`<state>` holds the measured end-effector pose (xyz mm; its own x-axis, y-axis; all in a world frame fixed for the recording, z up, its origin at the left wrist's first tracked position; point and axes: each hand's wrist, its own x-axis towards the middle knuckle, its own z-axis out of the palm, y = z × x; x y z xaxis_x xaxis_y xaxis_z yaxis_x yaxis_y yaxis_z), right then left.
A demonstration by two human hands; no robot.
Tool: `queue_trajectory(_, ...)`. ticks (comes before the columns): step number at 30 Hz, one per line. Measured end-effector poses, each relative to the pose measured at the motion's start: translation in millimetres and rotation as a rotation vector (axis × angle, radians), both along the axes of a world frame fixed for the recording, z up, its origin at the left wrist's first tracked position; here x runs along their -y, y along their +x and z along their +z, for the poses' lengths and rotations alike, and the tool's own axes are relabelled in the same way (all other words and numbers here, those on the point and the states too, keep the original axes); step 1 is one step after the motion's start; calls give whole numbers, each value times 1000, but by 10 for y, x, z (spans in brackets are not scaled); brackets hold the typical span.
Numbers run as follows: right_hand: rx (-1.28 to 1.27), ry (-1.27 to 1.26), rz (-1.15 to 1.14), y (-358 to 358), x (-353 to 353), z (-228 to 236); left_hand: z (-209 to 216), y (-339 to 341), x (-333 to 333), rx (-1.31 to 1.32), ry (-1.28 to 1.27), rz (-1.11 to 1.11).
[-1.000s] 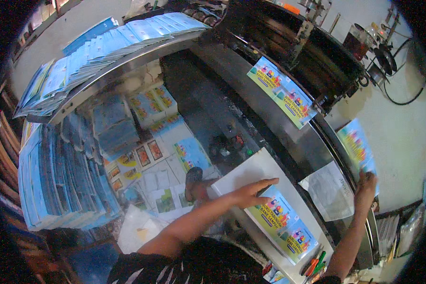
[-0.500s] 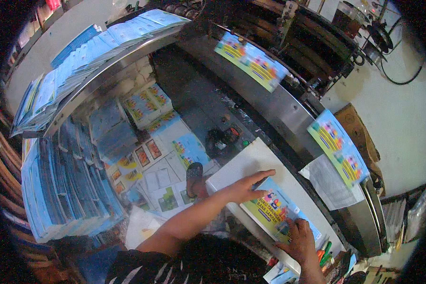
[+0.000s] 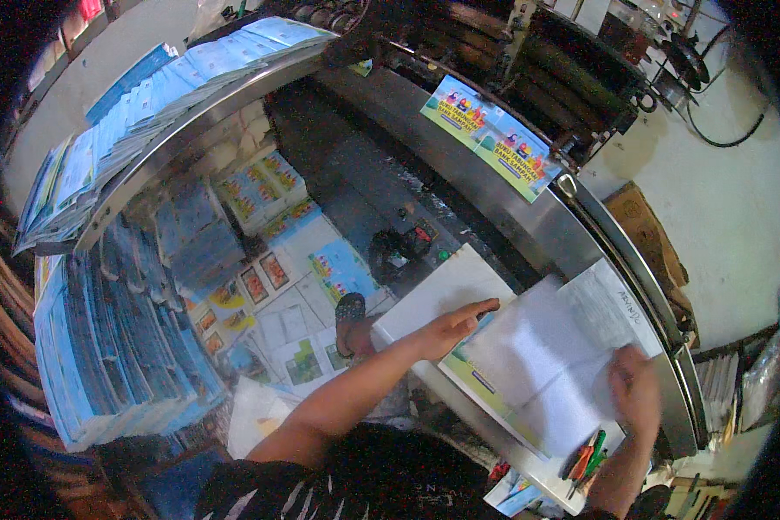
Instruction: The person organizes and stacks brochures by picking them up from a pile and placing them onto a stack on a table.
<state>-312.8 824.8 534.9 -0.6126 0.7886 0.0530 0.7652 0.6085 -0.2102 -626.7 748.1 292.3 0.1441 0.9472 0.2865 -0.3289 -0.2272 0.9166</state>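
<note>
The white sheet (image 3: 537,360) lies between my left grip (image 3: 449,336), fingers parted, and my right grip (image 3: 634,390), whose hold I can't tell; it looks bowed, blurred.

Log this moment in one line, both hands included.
left hand: open, at printed sheets | right hand: blurred, grip unclear, by white sheet | white sheet: over printed sheets | nearby: coloured-handled tools
</note>
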Motion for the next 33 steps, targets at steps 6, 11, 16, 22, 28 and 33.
queue_trajectory(6, -25, 763, -53, 9, -875, 550, 237, -48, 35, -199, -27, 50)
queue_trajectory(11, 69, 534, -142, 297, -1370, -246, 231, -52, 20, -337, 56, 50)
queue_trajectory(16, 99, 384, 2, 136, -788, -687, 270, -88, 66, -392, 6, 78)
queue_trajectory(22, 136, -236, 150, -218, 510, -729, 231, -59, 36, -454, 76, 122)
queue_trajectory(28, 290, -337, 191, -426, 693, -764, 248, -70, 53, -378, 33, 67)
queue_trajectory(33, 247, -411, 222, -287, 547, -718, 166, -27, 7, -268, 2, 42)
